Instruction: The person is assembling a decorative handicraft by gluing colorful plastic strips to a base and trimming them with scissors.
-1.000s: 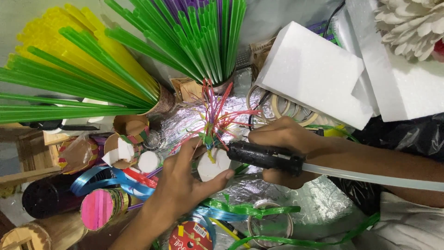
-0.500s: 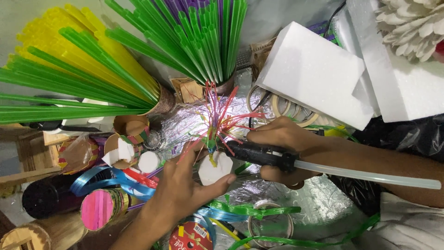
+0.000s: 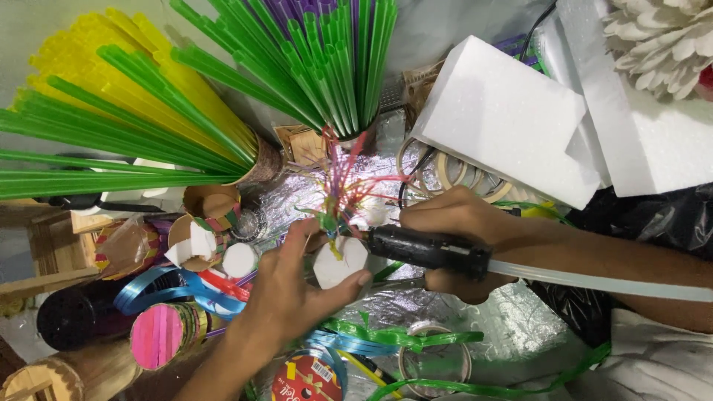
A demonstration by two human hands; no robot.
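Both your hands meet mid-frame: your left hand [image 3: 293, 286] pinches the white foam piece [image 3: 339, 261], now turned slightly, while your right hand [image 3: 460, 223] grips the black glue gun [image 3: 427, 249], its nozzle nudged closer.

Crinkled silver foil [image 3: 512, 327] covers the work surface, evenly lit, perhaps from overhead.

A black glue gun [image 3: 427, 249] with a translucent whitish glue stick [image 3: 594, 282] is seen beside a white foam piece [image 3: 339, 261] topped by red, pink and green strands [image 3: 343, 186]. Green straws [image 3: 327, 59], yellow straws [image 3: 82, 59] and white foam blocks [image 3: 505, 111] are seen above.
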